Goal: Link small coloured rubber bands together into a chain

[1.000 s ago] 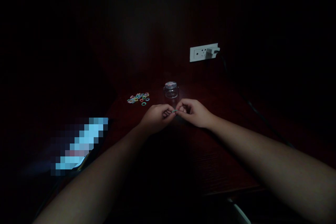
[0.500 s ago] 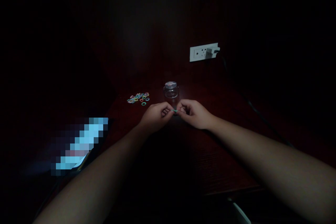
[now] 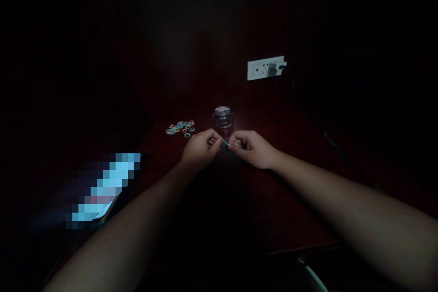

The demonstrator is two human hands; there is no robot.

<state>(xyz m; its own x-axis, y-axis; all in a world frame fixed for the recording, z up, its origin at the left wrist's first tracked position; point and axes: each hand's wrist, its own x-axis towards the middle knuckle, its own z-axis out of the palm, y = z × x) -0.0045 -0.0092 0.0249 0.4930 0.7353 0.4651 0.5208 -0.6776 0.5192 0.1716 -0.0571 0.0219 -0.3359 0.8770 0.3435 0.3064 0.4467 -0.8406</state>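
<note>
Between my two hands a thin green elastic band (image 3: pixel 225 142) is stretched, slanting down to the right. My left hand (image 3: pixel 201 148) pinches its upper end, and my right hand (image 3: pixel 252 148) pinches the lower end. Both hands are closed, with the fingers curled in. Just beyond them stands a small clear jar (image 3: pixel 223 117) with a patterned lid on top. To the left of the jar lies a loose pile of coloured elastic bands (image 3: pixel 179 127), near my left hand.
The dark red wooden table (image 3: pixel 273 205) ends at a front edge low in the view. A lit screen (image 3: pixel 109 187), blurred out, is beside my left forearm. On the back wall a white socket plate (image 3: pixel 256 70) carries a plug, and a dark cable (image 3: pixel 330 140) runs along the right.
My left hand has moved slightly left, away from my right hand. The green elastic band between them is drawn out longer and more slanted. The jar and pile stay put.
</note>
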